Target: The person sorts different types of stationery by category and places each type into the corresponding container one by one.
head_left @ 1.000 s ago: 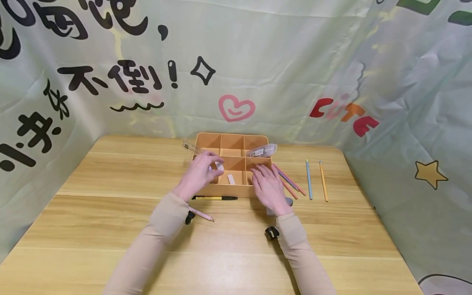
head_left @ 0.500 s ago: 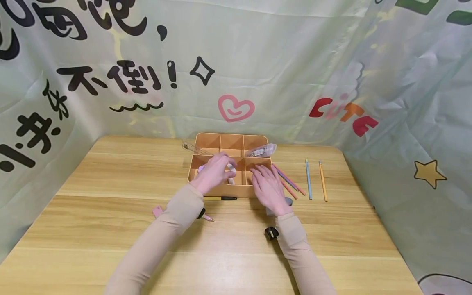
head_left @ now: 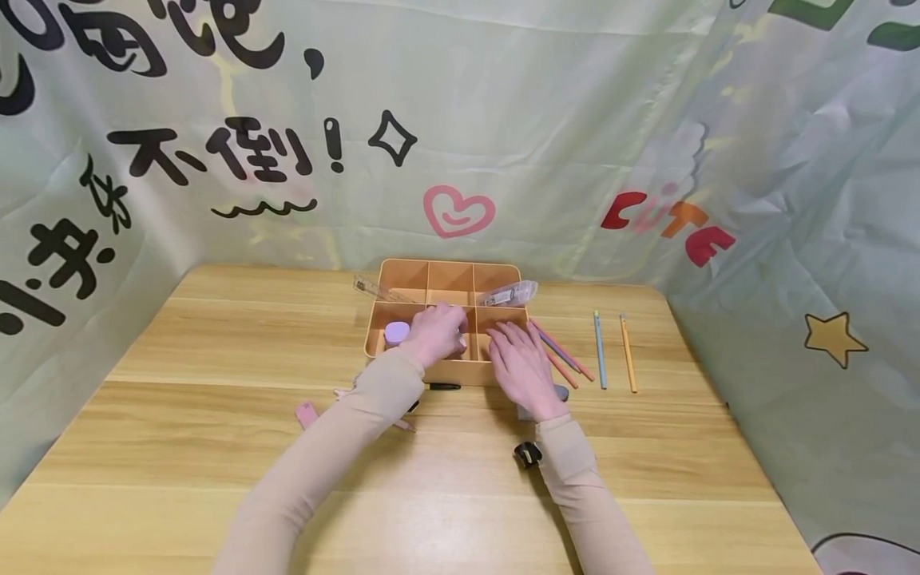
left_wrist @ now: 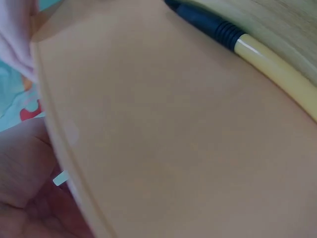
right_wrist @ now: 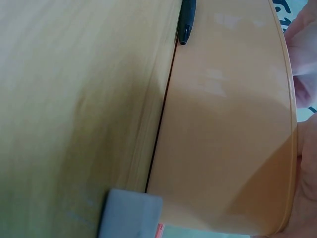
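down in the front-middle compartment of the tray (head_left: 467, 373) was my left hand (head_left: 440, 332), fingers bent, a white piece (left_wrist: 60, 178) right by them, pinched or not, i couldn't tell! my right hand (head_left: 522, 363) lay relaxed over front-right, nothing seen in it. placing looked like the step; a clean release seemed the next call. front-left held a purple item (head_left: 396, 332); a clear packet (head_left: 508, 295) lay over back-right.

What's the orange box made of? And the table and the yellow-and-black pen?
The orange box looks like plastic: smooth with soft, shiny reflections. The table looks like wood with a slight sheen: grain runs along it, though it could be printed. The yellow-and-black pen seems plastic, with a bright streak on its glossy barrel; its ribbed black part could be rubber.
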